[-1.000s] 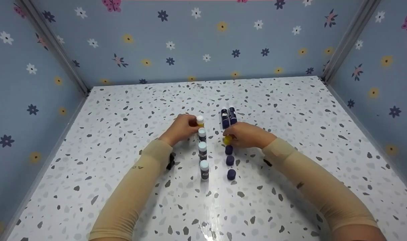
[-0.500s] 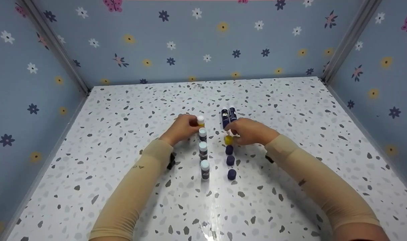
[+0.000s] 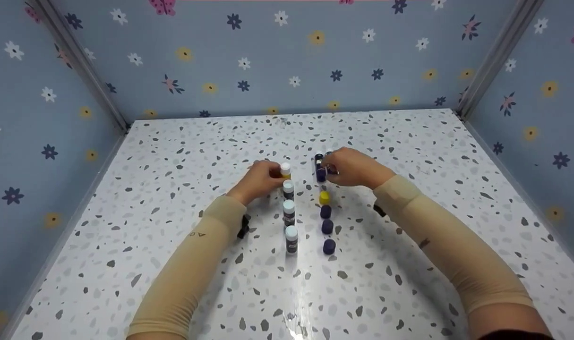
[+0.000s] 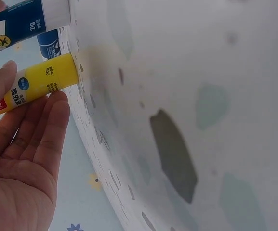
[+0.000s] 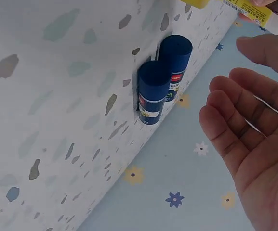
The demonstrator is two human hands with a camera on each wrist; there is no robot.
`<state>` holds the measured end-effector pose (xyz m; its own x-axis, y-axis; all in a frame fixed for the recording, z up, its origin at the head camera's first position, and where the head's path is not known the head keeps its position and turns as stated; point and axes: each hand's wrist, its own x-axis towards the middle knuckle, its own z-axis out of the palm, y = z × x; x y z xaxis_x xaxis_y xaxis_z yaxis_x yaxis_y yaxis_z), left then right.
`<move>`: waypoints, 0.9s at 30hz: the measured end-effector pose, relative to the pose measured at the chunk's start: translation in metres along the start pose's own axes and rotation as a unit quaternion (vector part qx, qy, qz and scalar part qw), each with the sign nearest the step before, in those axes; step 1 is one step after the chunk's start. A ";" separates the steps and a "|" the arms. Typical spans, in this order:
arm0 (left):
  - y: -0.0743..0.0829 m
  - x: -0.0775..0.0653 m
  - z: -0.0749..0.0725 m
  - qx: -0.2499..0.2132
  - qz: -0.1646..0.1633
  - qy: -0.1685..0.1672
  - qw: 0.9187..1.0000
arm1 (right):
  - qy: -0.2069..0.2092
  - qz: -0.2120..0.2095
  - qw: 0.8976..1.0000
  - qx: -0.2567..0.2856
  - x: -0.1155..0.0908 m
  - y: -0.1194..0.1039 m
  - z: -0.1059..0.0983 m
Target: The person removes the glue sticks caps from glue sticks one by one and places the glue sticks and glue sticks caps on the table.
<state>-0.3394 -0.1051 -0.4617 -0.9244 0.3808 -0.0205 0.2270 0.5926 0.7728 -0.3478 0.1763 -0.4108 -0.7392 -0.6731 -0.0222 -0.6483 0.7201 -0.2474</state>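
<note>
My left hand [image 3: 262,179] pinches a yellow glue stick [image 4: 49,77] that stands at the far end of a row, its white top [image 3: 286,168] showing in the head view. Three dark blue glue sticks [image 3: 292,240] with pale tops stand in line in front of it. Over two capped blue glue sticks [image 5: 151,94], lying side by side, my right hand [image 3: 355,167] reaches with bent, loose fingers. The right wrist view shows its fingers apart from them and holding nothing. A yellow cap [image 3: 324,197] sits nearer, at the far end of the caps.
Three dark blue caps [image 3: 327,226] line up in front of the yellow one, parallel to the standing glue sticks. The speckled white table [image 3: 197,141] is bounded by flowered blue panels [image 3: 268,56] at the back and both sides.
My right hand has let go of the yellow cap, leaving it on the table, and moved away from me to the lying glue sticks. My left hand stays on the yellow glue stick.
</note>
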 end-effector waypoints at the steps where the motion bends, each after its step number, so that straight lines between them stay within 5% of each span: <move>1: 0.000 0.000 0.000 -0.001 0.001 0.000 1.000 | 0.003 0.006 1.000 -0.001 0.002 0.000 -0.001; 13: 0.002 -0.001 -0.002 -0.006 -0.007 -0.002 1.000 | 0.002 0.104 0.994 -0.010 0.030 0.004 -0.008; 27: 0.001 0.000 -0.001 -0.002 -0.014 0.000 1.000 | -0.002 0.248 0.969 0.011 0.060 0.008 0.006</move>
<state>-0.3398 -0.1050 -0.4601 -0.9301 0.3648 -0.0420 0.2005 0.6004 0.7742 -0.3959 0.1410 -0.4195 -0.9581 -0.2458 -0.1472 -0.2094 0.9514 -0.2258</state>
